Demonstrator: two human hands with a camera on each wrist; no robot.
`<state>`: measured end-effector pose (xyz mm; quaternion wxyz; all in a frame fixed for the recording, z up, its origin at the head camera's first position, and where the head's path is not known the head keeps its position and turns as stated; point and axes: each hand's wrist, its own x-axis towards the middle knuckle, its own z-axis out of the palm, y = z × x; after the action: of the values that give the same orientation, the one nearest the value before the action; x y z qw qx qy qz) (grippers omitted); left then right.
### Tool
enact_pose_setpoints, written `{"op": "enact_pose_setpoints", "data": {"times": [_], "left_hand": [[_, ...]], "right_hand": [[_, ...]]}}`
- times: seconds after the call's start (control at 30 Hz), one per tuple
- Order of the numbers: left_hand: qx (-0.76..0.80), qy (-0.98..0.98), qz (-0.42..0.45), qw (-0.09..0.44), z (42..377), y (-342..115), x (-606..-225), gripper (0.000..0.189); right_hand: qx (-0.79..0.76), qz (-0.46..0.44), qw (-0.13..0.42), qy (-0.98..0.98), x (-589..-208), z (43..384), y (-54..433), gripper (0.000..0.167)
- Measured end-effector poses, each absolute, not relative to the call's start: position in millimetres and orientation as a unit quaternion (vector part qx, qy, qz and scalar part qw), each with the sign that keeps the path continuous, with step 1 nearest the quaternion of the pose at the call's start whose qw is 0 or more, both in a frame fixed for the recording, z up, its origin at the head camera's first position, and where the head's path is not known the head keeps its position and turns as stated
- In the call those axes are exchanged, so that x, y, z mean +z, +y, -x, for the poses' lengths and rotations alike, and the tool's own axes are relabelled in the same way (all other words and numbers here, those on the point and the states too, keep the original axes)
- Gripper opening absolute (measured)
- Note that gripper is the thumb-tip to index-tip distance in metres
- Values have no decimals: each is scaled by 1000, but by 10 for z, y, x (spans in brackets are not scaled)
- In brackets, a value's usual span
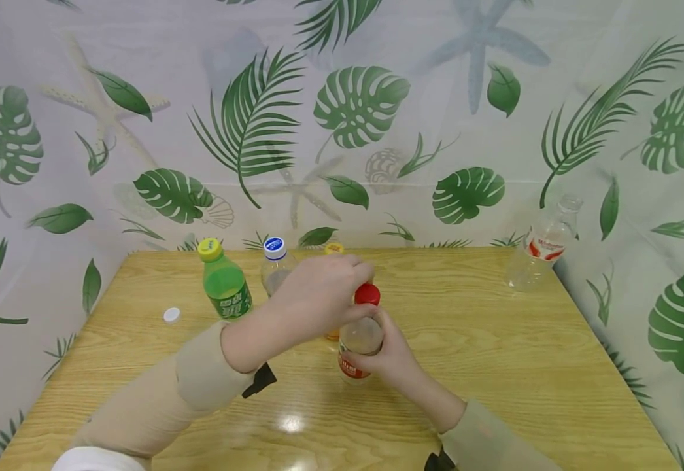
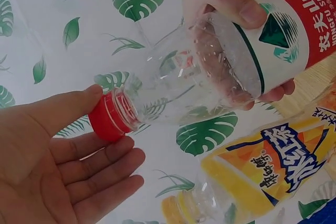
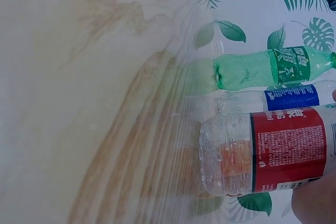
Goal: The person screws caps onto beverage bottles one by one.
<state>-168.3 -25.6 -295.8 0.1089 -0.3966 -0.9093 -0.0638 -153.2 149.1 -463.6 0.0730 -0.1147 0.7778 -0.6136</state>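
A clear plastic water bottle (image 1: 361, 335) with a red and white label (image 2: 310, 19) and a red cap (image 1: 367, 294) stands near the table's middle. My right hand (image 1: 393, 350) grips its upper body, thumb on the front side. From the left, my left hand (image 1: 327, 288) pinches the red cap between thumb and index finger; its other fingers are spread in the left wrist view. Close behind is an iced tea bottle (image 2: 273, 161) with a yellow cap, mostly covered by the left hand in the head view. Only part of the right hand (image 3: 315, 203) shows in the right wrist view.
Left of the hands stand a green bottle (image 1: 226, 286) with a yellow cap and a clear bottle (image 1: 274, 268) with a white-and-blue cap. A loose white cap (image 1: 172, 315) lies at the left. At the far right edge is an uncapped clear bottle (image 1: 545, 248).
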Motion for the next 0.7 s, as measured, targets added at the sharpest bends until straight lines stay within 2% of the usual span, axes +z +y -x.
{"op": "enact_pose_setpoints", "data": {"times": [0.23,0.43,0.53,0.63,0.7], "left_hand": [[-131,-899,417,26,1745,-309,-2923,27],[-154,-886,438,1,1778,-348,-2921,32],[-171,-891,420,20,1776,-341,-2972,39],[-181,-901,386,77,1760,-307,-3058,49],[-184,-903,368,122,1752,-278,-3124,48]], "right_hand": [[-620,122,77,771,-4621,1529,1492,73],[-620,125,73,771,-4635,1534,1496,75],[-620,123,74,771,-4646,1529,1496,75],[-616,125,76,774,-4652,1524,1498,73],[-616,130,76,773,-4655,1525,1498,72]]}}
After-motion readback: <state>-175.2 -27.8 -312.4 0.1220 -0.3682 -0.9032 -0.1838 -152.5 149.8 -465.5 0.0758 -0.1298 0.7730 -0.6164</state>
